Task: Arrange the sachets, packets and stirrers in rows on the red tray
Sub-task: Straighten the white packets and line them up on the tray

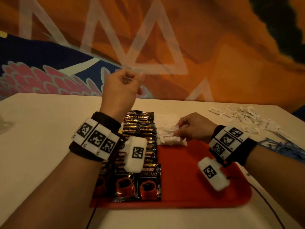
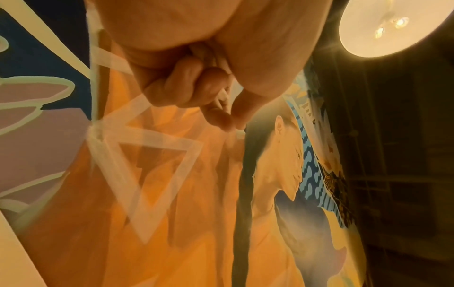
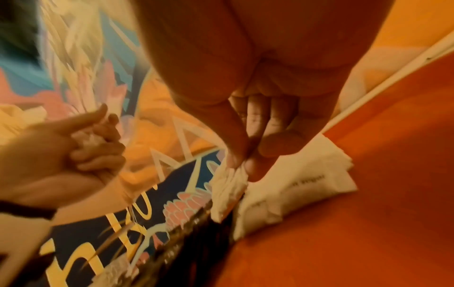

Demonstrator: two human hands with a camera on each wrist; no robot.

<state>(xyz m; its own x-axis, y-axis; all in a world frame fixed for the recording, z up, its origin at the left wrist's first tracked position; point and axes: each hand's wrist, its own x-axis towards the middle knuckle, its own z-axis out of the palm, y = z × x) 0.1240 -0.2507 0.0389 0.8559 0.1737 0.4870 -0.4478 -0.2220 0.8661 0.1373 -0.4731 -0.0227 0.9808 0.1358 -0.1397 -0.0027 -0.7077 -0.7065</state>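
Red tray (image 1: 189,171): lies on the pale desk (image 1: 41,129) in front of the person; its right half is bare red.
Coffee packets (image 1: 142,146): black and gold, laid in overlapping rows along the left part of the tray, from near edge to far edge.
White sachets (image 1: 170,138): a small heap at the far middle of the tray, just right of the coffee packets; one reads "brown sugar".
Right hand (image 1: 194,128): low over that heap, thumb and fingers (image 3: 248,147) pinched on the crumpled edge of a white sachet (image 3: 228,184).
Left hand (image 1: 122,90): raised well above the desk, beyond the coffee rows, fingers (image 2: 186,87) curled in; something small, white and crumpled (image 3: 90,138) shows inside the curl in the right wrist view.
Loose sachets (image 1: 244,118): white, scattered on the desk to the far right, off the tray.
Blue stirrers (image 1: 283,147): a loose bunch on the desk by the right wrist, off the tray.
Wall (image 1: 214,47): orange mural with pale triangles.
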